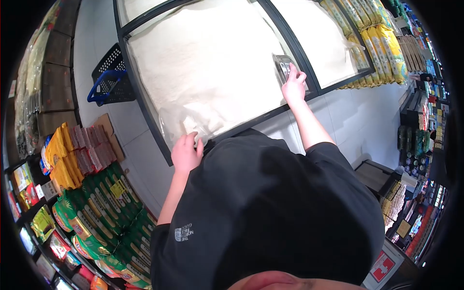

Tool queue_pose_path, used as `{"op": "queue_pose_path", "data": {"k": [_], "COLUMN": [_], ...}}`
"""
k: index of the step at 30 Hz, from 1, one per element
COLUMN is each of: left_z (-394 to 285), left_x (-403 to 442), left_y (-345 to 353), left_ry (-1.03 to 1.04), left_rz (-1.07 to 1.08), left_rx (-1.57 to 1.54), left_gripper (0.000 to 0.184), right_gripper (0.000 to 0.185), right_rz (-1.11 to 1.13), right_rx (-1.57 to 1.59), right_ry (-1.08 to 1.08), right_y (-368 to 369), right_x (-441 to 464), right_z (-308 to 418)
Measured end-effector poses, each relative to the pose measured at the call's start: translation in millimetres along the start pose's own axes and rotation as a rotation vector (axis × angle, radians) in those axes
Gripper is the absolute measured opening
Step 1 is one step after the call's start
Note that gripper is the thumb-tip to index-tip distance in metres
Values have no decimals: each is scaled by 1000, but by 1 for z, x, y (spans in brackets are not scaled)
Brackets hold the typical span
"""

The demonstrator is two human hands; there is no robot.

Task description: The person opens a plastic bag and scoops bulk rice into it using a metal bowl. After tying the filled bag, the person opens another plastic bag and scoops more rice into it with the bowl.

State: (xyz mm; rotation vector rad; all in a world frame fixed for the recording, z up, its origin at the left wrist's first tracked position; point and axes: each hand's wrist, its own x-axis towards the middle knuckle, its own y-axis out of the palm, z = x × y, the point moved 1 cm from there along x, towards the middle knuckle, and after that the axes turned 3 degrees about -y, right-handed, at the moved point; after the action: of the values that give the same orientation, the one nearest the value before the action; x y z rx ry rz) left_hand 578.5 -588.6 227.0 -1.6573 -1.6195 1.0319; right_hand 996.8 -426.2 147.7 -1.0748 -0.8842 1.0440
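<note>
A clear plastic bag [181, 121] lies at the near left corner of a bin of white rice-like grain [208, 58]. My left hand [187, 152] is closed on the edge of the bag, with its fingers curled at the bin's rim. Part of the bag is hard to make out against the white grain. At the right side of the same bin, my right hand [294, 86] grips a clear scoop with a dark edge [282, 67]. The scoop rests by the bin's black frame, and my fingers cover part of it.
Black frame bars [285, 34] divide the bins. A dark blue shopping basket [108, 77] stands left of them. Green packages [111, 208] and orange packets [63, 157] are stacked at the left. Yellow bags [382, 53] line the right. Pale floor tiles [140, 159] surround the bins.
</note>
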Motion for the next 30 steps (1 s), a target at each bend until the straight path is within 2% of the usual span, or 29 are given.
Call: {"op": "queue_pose_path", "data": {"k": [1, 4, 5, 8, 11, 14, 18, 19, 23, 26, 30], "left_z": [-3, -10, -7, -17, -27, -30, -13, -10, -16, -28, -37], "left_x": [1, 5, 9, 17, 24, 33, 27, 26, 23, 20, 20], "left_y": [16, 50, 61, 75, 85, 89, 105, 109, 118, 116, 106], "left_ry": [37, -50, -89, -177, -189, -286, -127, -100, -27, -36, -179], "left_rz": [-3, -26, -12, 53, 115, 211, 32, 10, 4, -53, -54], "left_rx": [120, 230, 261, 411, 487, 526, 426, 401, 303, 314, 394], "left_gripper": [29, 37, 47, 51, 51, 51, 47, 46, 50, 55, 58], "right_gripper": [81, 81, 81, 79, 83, 84, 82, 80, 77, 84, 87], "right_rz": [15, 44, 51, 223, 277, 235, 184, 375, 363, 390, 427], "right_rx": [-21, -51, -57, -39, 151, 330, 390, 629, 901, 1068, 1182], "right_ry": [-17, -86, -112, 5, 125, 59, 24, 306, 427, 508, 555], "right_y": [5, 18, 22, 31, 37, 59, 57, 0, 27, 35, 28], "right_x": [6, 19, 21, 29, 33, 41, 44, 40, 37, 31, 25], "right_z": [-5, -17, -21, -24, -33, -65, -89, -56, -82, -93, -92]}}
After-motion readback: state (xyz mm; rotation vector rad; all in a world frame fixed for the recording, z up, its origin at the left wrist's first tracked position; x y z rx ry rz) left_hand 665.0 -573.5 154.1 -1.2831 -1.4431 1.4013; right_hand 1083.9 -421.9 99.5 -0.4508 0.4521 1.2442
